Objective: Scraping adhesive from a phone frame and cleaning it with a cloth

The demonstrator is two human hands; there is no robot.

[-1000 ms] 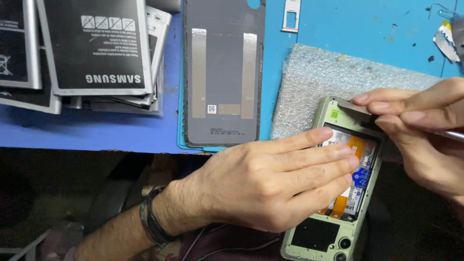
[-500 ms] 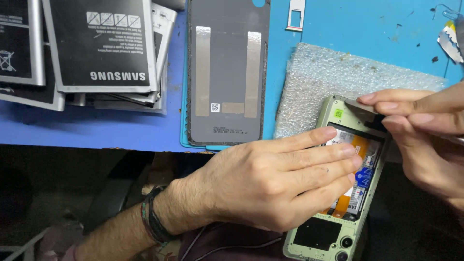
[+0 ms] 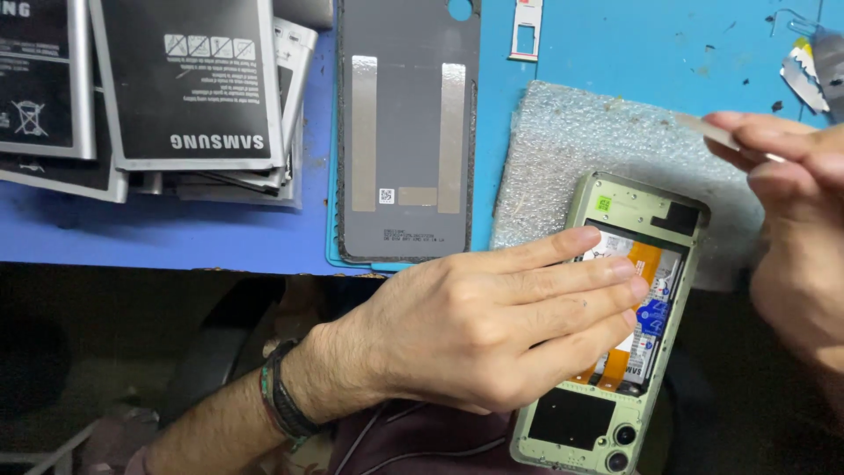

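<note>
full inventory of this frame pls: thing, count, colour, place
opened phone: 1, pale green frame, orange flex inside, lower right, on the bubble wrap
bubble wrap pad: 1, grey-white, right of centre
back cover: 1, dark grey, two silver strips, centre top
loose batteries: several, black and silver, stacked top left
card tray: 1, pale, top centre
blue mat: 1, under everything
wristband: 1, dark, left wrist
left hand: flat on the phone
right hand: raised at right edge, pinching a thin flat tool

Single head-worn view, looking steeply down over the near edge of a blue work mat (image 3: 615, 44); close range, the left hand (image 3: 475, 325) fills the centre; the right hand (image 3: 796, 237) is cut by the right border; dark floor below the edge.
</note>
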